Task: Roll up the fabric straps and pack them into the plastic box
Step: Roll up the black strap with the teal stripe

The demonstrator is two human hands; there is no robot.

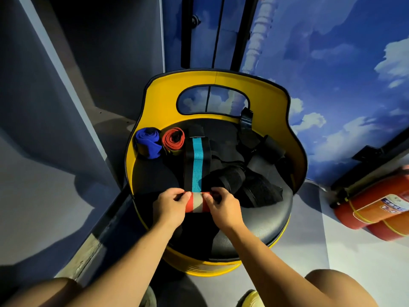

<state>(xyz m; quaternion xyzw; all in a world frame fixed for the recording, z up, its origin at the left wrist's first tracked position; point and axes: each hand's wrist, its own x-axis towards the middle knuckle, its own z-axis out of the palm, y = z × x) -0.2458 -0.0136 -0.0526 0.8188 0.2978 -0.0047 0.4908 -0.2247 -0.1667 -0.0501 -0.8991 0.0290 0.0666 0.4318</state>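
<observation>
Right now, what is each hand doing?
Left hand: fingers pinch the left end of the partly rolled red-and-cream striped fabric strap.
Right hand: pinches its right end.

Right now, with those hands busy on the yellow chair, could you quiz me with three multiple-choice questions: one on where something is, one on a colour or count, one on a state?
1. Where does the blue roll sit on the seat?
A. far left, by the chair wall
B. on the floor
C. under the extinguisher

2. What colour is the stripe down the flat strap?
A. yellow
B. teal
C. pink

3. What are the hands doing?
A. resting open on the knees
B. both pinching the red-and-cream roll
C. lifting the chair

Answers:
1. A: it stands at the seat's far left edge, beside the red roll.
2. B: a teal band runs between black edges.
3. B: the left hand and right hand grip the ends of the striped roll at the strap's near end.
</observation>
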